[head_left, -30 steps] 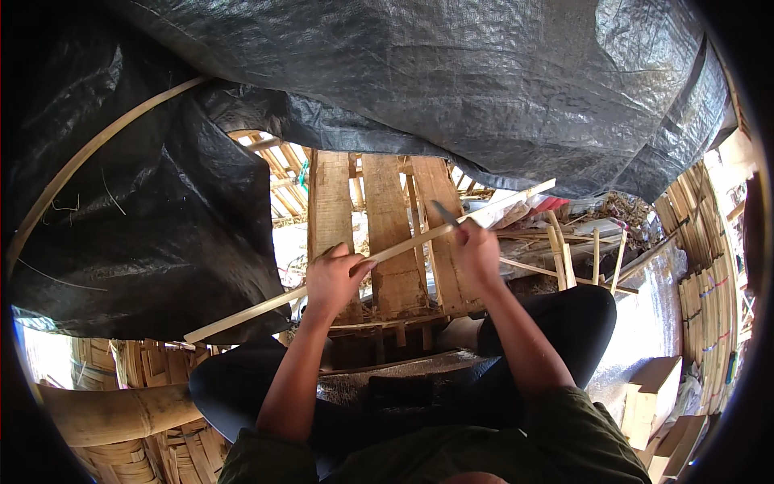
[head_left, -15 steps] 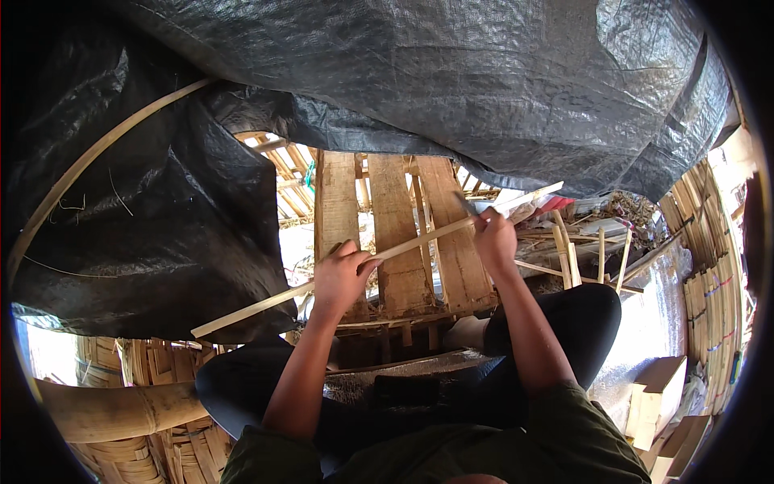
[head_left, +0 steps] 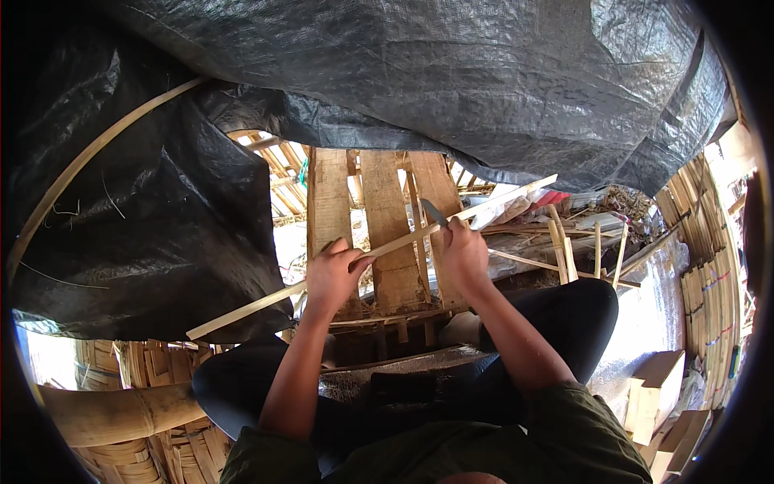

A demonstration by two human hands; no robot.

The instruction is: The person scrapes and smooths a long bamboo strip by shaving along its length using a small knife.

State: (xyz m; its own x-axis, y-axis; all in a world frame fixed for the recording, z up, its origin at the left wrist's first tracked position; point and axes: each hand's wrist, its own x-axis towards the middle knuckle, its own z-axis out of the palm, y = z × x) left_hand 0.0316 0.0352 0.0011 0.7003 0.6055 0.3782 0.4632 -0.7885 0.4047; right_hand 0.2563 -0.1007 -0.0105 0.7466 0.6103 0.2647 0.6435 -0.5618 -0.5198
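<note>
A long, pale bamboo strip (head_left: 251, 307) slants across in front of me, its near end low at the left and its far end up at the right. My left hand (head_left: 333, 278) is closed around the strip left of its middle. Farther along it, my right hand (head_left: 465, 252) grips a knife (head_left: 434, 211), whose dark grey blade points up and left across the strip. The knife's handle is hidden inside my fingers. Beyond the strip stand broad wooden planks (head_left: 390, 202).
Black tarpaulin (head_left: 451, 81) hangs over the far side and the left. Thin sticks (head_left: 598, 250) stand upright by my right knee. A wooden block (head_left: 657, 395) lies at the lower right, and a thick bamboo pole (head_left: 121, 413) lies at the lower left.
My right hand with the knife has slid along the strip toward my left hand. The left hand keeps its hold, and the whole view has shifted slightly.
</note>
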